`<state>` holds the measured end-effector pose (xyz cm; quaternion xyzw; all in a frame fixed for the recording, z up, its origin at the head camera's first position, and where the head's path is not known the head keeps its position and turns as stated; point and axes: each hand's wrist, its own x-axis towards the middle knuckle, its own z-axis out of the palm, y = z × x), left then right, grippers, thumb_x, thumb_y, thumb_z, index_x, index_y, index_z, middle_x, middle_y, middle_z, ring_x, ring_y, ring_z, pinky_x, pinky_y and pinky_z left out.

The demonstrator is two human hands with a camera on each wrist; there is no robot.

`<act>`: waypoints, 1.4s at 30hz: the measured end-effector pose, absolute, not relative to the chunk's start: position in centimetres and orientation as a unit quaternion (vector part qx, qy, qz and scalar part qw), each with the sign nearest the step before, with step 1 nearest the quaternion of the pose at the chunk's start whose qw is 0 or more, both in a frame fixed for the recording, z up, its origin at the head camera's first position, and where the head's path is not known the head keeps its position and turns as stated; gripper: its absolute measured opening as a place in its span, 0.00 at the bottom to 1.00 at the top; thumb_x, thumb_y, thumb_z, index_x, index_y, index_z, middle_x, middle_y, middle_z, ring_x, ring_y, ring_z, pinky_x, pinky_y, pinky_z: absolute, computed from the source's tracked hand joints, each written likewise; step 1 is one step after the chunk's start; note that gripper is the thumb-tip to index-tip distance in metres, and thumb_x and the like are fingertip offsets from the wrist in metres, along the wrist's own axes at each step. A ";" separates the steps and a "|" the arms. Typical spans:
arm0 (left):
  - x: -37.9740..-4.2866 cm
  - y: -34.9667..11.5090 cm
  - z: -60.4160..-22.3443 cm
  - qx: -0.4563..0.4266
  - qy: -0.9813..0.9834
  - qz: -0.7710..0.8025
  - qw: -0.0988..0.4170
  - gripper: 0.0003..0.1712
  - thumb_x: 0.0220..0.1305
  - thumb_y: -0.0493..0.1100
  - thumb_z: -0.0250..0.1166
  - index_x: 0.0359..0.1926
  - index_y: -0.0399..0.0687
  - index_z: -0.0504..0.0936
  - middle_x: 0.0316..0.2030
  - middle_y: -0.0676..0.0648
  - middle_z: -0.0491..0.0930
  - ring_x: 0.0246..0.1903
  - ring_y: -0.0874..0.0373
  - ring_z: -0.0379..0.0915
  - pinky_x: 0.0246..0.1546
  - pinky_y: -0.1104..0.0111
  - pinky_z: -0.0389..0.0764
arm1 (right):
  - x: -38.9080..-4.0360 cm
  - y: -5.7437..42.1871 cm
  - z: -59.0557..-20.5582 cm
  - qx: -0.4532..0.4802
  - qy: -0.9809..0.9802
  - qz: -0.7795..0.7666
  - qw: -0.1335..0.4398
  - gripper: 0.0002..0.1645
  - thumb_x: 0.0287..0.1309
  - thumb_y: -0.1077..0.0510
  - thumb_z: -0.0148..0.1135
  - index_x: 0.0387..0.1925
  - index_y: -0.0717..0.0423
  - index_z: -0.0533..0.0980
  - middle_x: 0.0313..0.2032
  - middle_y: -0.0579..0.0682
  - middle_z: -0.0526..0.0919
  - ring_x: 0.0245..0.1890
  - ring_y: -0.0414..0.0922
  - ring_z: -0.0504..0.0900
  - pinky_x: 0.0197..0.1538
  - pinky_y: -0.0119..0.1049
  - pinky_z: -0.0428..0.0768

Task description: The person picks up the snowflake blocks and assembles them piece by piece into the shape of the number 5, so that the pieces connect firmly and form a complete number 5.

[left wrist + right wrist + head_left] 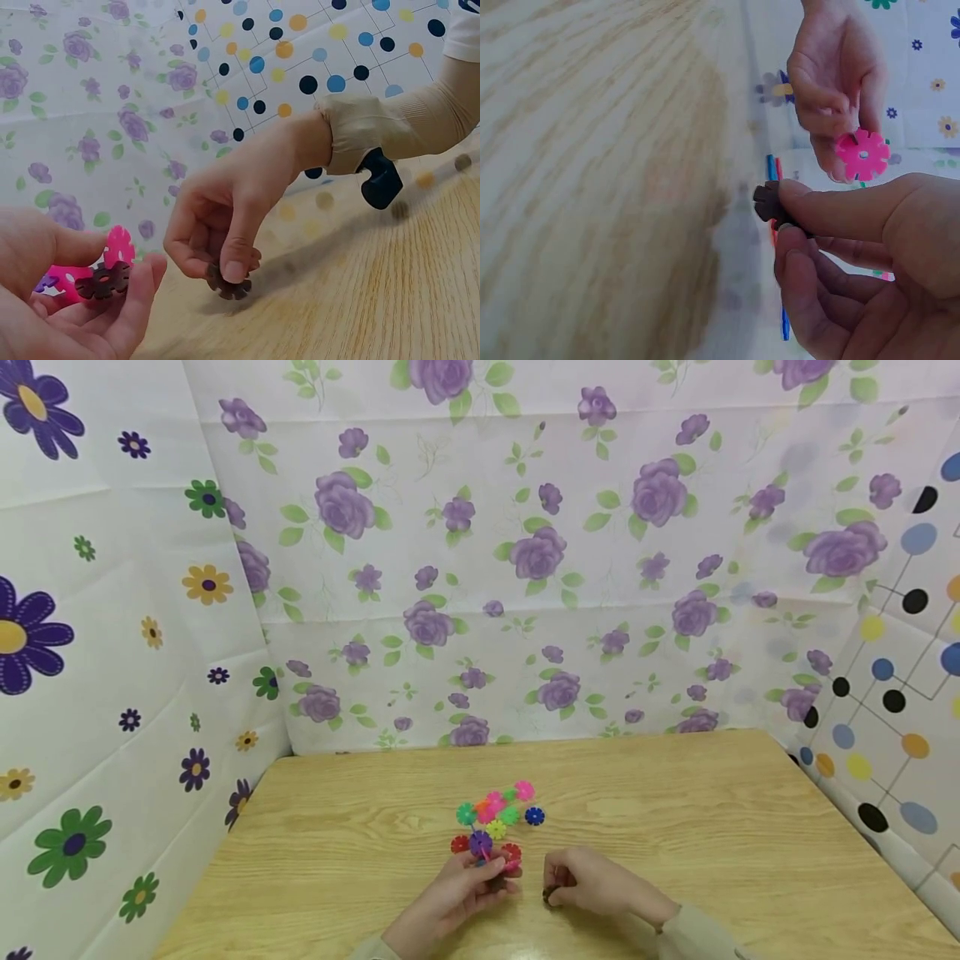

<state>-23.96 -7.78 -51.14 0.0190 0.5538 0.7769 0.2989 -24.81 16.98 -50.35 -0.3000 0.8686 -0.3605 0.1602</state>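
My left hand (465,889) holds a small cluster of notched plastic snowflake discs. The left wrist view shows a bright pink disc (120,246) slotted upright with a brown disc (103,281), and a bit of purple (46,283) behind them. To the right, my right hand (592,881) pinches a single brown disc (229,285) between thumb and fingers, close above the table. In the right wrist view this brown disc (765,201) stands apart from the pink disc (864,155) in my left hand. Fingers cover part of the cluster.
Beyond my left hand, loose discs lie on the wooden table (675,802): a green disc (467,813), a yellow disc (497,830), a blue disc (535,816), a pink disc (524,790) and several others. Patterned cloth (480,568) hangs behind the table and at both sides.
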 end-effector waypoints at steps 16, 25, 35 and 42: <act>-23.9 -7.9 -50.7 0.031 0.550 0.779 0.301 0.23 0.68 0.42 0.60 0.59 0.34 0.68 0.42 0.44 0.86 0.38 0.58 0.84 0.35 0.78 0.81 | -25.1 17.0 -48.5 -0.301 0.855 -0.406 0.118 0.05 0.64 0.62 0.60 0.36 0.51 0.81 0.32 0.43 0.84 0.30 0.33 0.78 0.33 0.27 0.79; -23.7 -7.7 -50.8 0.038 0.548 0.778 0.304 0.21 0.68 0.40 0.61 0.57 0.35 0.69 0.44 0.43 0.85 0.38 0.59 0.84 0.35 0.78 0.80 | -25.4 17.0 -48.3 -0.305 0.845 -0.426 0.107 0.07 0.65 0.60 0.59 0.39 0.52 0.82 0.33 0.44 0.85 0.29 0.38 0.81 0.32 0.28 0.80; -23.5 -7.3 -50.8 0.055 0.555 0.770 0.310 0.22 0.69 0.39 0.59 0.58 0.33 0.68 0.48 0.42 0.84 0.38 0.59 0.84 0.34 0.79 0.79 | -25.2 16.5 -47.7 -0.306 0.826 -0.460 0.111 0.08 0.67 0.58 0.57 0.39 0.52 0.82 0.32 0.47 0.84 0.23 0.33 0.77 0.26 0.29 0.79; -23.5 -7.4 -50.9 0.084 0.555 0.760 0.328 0.26 0.69 0.40 0.59 0.62 0.30 0.65 0.45 0.45 0.85 0.38 0.60 0.83 0.36 0.79 0.80 | -24.7 16.2 -47.4 -0.309 0.822 -0.464 0.113 0.07 0.66 0.56 0.58 0.38 0.50 0.82 0.27 0.47 0.83 0.18 0.31 0.72 0.22 0.27 0.74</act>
